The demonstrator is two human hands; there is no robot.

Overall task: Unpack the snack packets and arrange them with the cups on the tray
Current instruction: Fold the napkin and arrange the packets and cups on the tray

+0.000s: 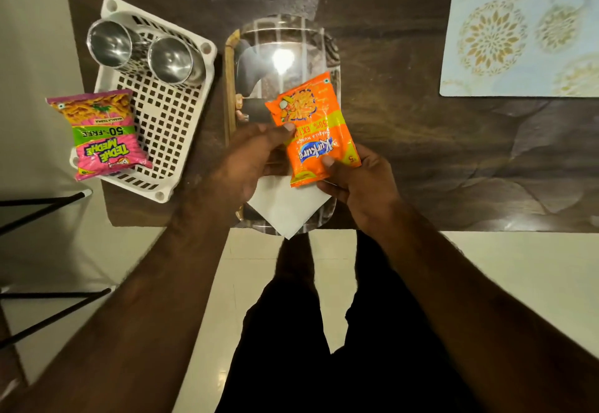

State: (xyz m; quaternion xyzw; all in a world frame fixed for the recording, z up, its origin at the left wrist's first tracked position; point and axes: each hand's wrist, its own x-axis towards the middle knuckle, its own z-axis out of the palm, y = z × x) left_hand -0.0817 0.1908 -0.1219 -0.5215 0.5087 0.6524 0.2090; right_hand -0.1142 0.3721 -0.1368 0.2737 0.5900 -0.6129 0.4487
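Observation:
An orange snack packet (316, 121) is held above the shiny tray (278, 40) by both hands. My left hand (249, 156) pinches its left edge with the thumb on top. My right hand (359, 182) grips its lower right corner. A white napkin (287, 208) lies on the near part of the tray under the hands. A pink snack packet (100, 134) rests on the left edge of a white perforated basket (168, 127). Two steel cups (111, 43) (171, 59) stand in the far end of that basket.
The dark wood-patterned table (421, 140) carries a pale blue placemat with gold flower prints (525, 27) at the far right. Black metal stand legs (42, 211) reach in from the left. The table's near edge runs just below the tray.

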